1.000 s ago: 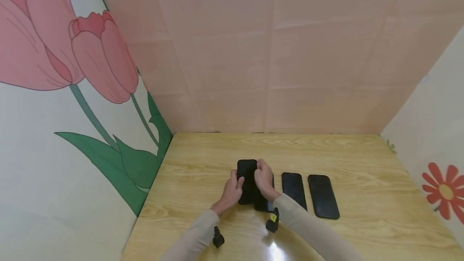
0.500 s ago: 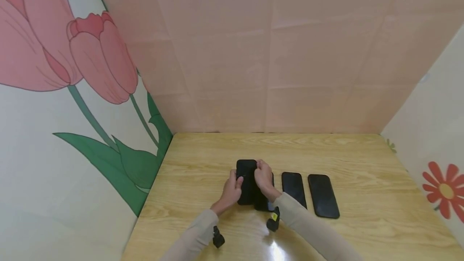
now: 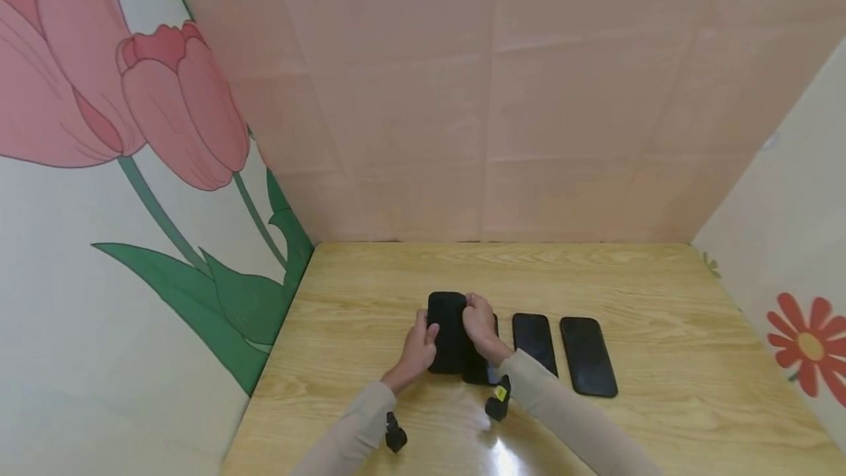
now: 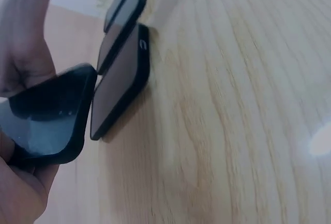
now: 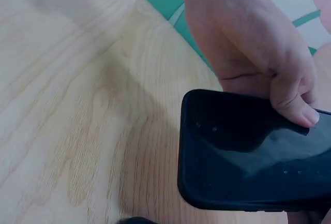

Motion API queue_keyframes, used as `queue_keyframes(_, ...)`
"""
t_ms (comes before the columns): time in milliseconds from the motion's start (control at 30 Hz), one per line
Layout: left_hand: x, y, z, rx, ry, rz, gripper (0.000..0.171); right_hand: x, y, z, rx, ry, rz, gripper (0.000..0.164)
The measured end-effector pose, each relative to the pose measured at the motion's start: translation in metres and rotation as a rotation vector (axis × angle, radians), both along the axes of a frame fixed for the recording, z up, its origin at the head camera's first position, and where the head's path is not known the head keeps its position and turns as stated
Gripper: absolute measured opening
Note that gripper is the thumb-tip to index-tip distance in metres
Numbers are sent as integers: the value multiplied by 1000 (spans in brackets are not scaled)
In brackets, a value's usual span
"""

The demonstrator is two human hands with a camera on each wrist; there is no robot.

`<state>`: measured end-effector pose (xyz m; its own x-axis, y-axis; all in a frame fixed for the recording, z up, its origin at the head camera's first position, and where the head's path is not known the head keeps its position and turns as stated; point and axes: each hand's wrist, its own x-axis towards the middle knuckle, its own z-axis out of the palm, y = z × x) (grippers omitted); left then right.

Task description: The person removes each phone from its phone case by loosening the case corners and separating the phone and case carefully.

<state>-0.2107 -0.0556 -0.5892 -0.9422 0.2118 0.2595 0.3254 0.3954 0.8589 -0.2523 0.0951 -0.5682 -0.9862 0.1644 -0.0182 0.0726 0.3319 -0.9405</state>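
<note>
- The black smartphone point(image 3: 446, 333) is near the middle of the frame, a little below the centre, and both hands hold it; it seems to be raised from the counter point(image 3: 370, 292).
- Its long axis goes almost straight from top to bottom of the frame.
- The left hand point(image 3: 419, 345) has its grip on the left long edge, with the thumb lying on the face.
- The right hand point(image 3: 481, 323) has its grip closed at the upper right edge; its fingertips are partly hidden.
- To the right in the frame, a partly covered phone point(image 3: 474, 371) lies just beside, under the right forearm in the head view.
- Farther right lie the middle phone point(image 3: 534, 340) and the rightmost phone point(image 3: 589, 356), apart from each other, their lower ends leaning rightward.
- So the right hand is nearer to this row.
</note>
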Motion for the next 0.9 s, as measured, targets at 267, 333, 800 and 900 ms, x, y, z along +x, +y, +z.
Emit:
queue_keyframes(267, -9, 1, 0, 48, 14, -16, 21, -7, 4, 6, 2, 59, 40, 24)
queue_keyframes(333, -11, 2, 0, 59, -5, -19, 21, -8, 6, 6, 5, 62, 58, 26)
queue_keyframes(800, -7, 0, -8, 108, -43, 38, 16, -2, 15, 0, -282, -52, 202, 29)
queue_keyframes(900, -7, 1, -8, 100, -38, 45, 16, 1, 16, 6, -323, -80, 218, 30)
